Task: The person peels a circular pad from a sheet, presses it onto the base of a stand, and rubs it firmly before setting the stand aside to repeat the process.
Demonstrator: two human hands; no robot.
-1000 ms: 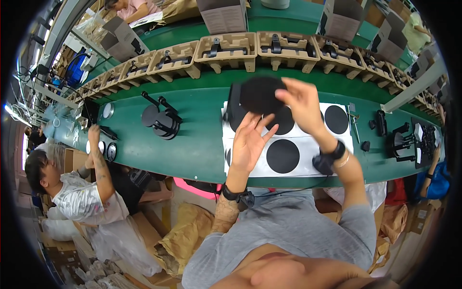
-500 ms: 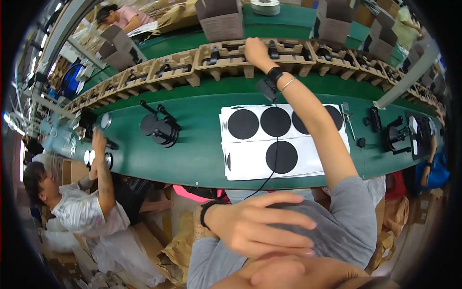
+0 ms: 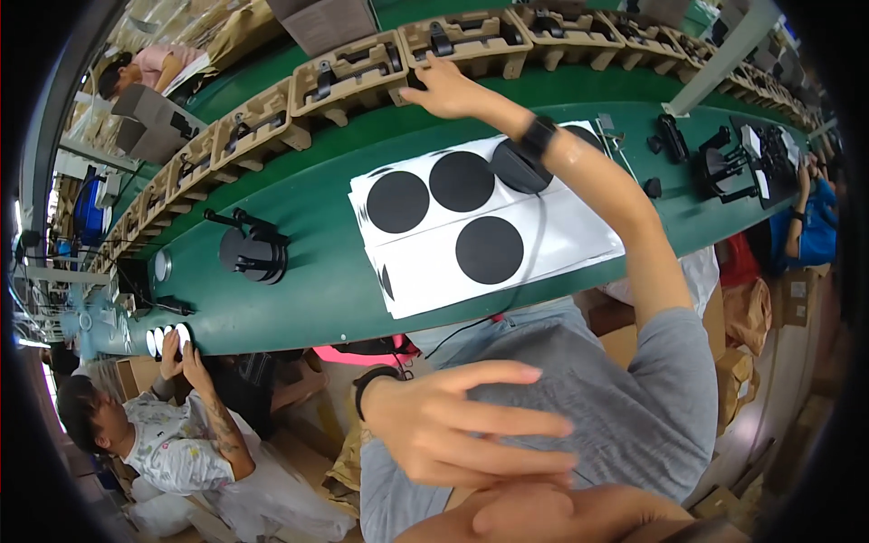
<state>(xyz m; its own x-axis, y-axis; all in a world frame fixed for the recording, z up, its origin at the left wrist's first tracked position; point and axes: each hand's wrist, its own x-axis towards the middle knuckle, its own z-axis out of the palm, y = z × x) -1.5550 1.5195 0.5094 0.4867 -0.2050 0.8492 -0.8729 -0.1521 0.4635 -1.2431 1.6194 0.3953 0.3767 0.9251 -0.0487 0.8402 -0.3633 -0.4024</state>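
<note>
My right hand (image 3: 448, 88) reaches out over the far side of the green bench, its fingers apart and nothing visible in them. The fingertips are at the adjoining corners of two brown moulded-pulp trays (image 3: 407, 94); whether they touch is hard to tell. Black parts lie in both trays. Below my right forearm is a white sheet with round black pads (image 3: 489, 249), several of them showing. A black device with a cable (image 3: 522, 168) hangs by my right wrist, over the sheet. My left hand (image 3: 453, 425) is held up before my chest, fingers spread, holding nothing.
Pulp trays form a long row along the far edge. A black round-based assembly (image 3: 256, 252) stands on the bench at left, another (image 3: 729, 170) at right. At far left a co-worker's hands (image 3: 186, 360) hold white discs. A grey post (image 3: 724, 68) rises at upper right.
The view has turned and shifted. My right hand, closed over the tray row before, now has its fingers apart. The left co-worker's hands have come down to the white discs.
</note>
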